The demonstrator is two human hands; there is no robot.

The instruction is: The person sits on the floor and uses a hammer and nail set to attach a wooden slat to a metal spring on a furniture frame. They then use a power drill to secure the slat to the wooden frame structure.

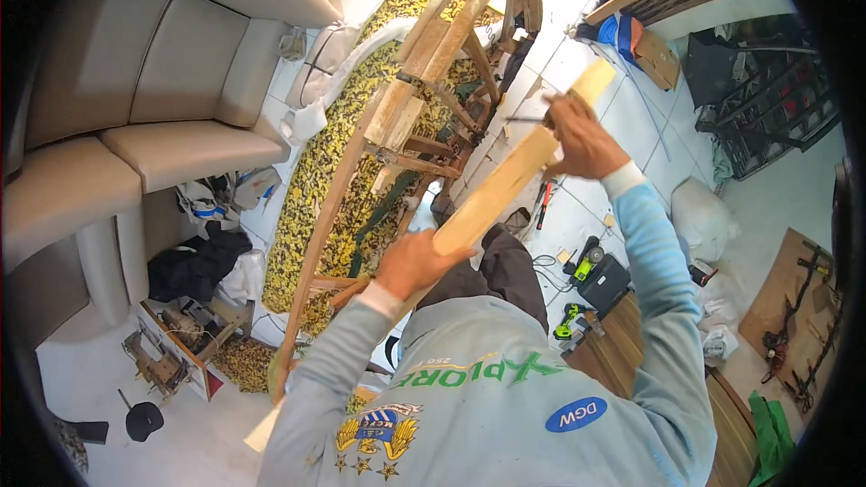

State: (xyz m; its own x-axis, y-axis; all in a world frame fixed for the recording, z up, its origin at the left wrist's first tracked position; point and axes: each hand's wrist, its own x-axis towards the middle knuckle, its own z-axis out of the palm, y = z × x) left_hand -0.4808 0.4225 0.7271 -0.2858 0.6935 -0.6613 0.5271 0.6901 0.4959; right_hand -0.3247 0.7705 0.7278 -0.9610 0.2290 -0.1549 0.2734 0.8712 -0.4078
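A long pale wooden board point(499, 189) runs slantwise in front of my body, from upper right toward lower left. My left hand point(415, 263) is closed round its middle part. Farther up, my right hand point(582, 137) grips the board near its far end. A thin dark rod point(525, 119) sticks out leftward from the right hand's fingers; its kind is not clear. Just beyond the board stands a rough wooden furniture frame point(433, 54), its rails reaching down past my left arm. Part of the board is hidden under my left hand and forearm.
Yellow-and-black speckled foam point(302, 216) lies beyond the frame. A beige sofa point(189, 63) stands at left, with a sewing machine point(158, 361) below it. On the tiles at right are a green angle grinder point(588, 261), a green drill point(568, 320) and a red-handled tool point(544, 203).
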